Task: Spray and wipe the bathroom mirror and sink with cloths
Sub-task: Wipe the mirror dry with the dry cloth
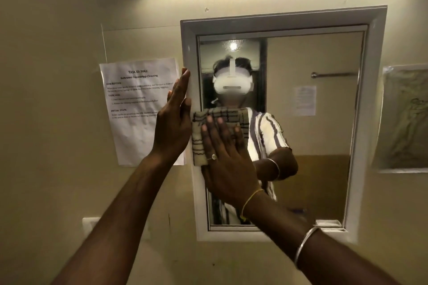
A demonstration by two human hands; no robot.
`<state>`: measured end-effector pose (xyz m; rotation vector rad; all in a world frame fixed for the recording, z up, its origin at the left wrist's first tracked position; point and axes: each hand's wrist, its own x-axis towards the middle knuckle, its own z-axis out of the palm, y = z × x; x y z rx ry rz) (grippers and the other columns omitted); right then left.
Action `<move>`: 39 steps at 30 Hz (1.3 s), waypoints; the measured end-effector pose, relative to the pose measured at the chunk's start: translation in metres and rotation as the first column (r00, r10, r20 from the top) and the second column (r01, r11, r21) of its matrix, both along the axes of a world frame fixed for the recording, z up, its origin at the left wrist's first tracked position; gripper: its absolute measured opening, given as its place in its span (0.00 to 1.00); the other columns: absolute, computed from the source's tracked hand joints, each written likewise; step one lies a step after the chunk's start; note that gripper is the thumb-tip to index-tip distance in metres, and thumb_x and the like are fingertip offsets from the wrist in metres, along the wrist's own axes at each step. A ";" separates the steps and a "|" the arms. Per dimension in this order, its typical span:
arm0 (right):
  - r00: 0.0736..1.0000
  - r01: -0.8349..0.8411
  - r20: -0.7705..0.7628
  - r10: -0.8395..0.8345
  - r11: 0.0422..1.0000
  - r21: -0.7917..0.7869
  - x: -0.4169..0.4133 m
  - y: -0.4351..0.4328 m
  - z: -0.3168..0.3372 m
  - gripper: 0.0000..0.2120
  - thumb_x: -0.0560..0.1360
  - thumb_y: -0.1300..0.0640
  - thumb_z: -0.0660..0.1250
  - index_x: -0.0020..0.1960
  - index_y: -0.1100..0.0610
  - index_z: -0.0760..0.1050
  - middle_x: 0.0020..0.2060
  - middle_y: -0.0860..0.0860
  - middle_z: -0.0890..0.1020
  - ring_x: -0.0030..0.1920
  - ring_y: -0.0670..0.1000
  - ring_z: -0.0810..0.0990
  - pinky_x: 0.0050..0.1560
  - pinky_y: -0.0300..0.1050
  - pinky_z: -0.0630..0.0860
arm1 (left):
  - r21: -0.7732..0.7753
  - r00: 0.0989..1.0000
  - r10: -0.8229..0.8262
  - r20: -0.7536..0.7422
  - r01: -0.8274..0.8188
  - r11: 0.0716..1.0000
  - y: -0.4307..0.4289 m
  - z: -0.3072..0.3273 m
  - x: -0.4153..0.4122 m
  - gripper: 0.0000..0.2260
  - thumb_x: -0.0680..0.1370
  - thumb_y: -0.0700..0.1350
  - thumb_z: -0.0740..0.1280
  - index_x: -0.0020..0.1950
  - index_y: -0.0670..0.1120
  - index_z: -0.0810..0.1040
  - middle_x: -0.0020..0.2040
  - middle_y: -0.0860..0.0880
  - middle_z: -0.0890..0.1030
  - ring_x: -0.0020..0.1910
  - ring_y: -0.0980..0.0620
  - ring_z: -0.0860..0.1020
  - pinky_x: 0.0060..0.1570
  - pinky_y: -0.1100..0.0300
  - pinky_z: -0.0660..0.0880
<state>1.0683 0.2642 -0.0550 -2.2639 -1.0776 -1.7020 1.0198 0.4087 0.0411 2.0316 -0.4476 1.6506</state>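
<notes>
Wiping mirror [312,104] | right hand [225,164] fingers spread flat, pressing checked cloth [203,132] on glass by left edge | left hand [172,120] flat, open, bracing left frame | glass partly wiped, perhaps | sink, spray unseen, pending

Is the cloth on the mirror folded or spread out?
Folded: the checked cloth forms a compact thick pad under the right hand.
</notes>
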 end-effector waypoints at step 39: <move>0.975 0.219 -0.072 -0.209 0.958 0.187 0.048 -0.209 -0.042 0.41 0.79 0.45 0.66 0.80 0.68 0.53 0.81 0.66 0.51 0.81 0.68 0.50 0.79 0.70 0.46 | -0.014 0.996 0.046 0.074 -0.045 0.999 -0.008 -0.008 0.011 0.24 0.87 0.41 0.54 0.83 0.49 0.56 0.81 0.50 0.63 0.72 0.46 0.74 0.68 0.46 0.76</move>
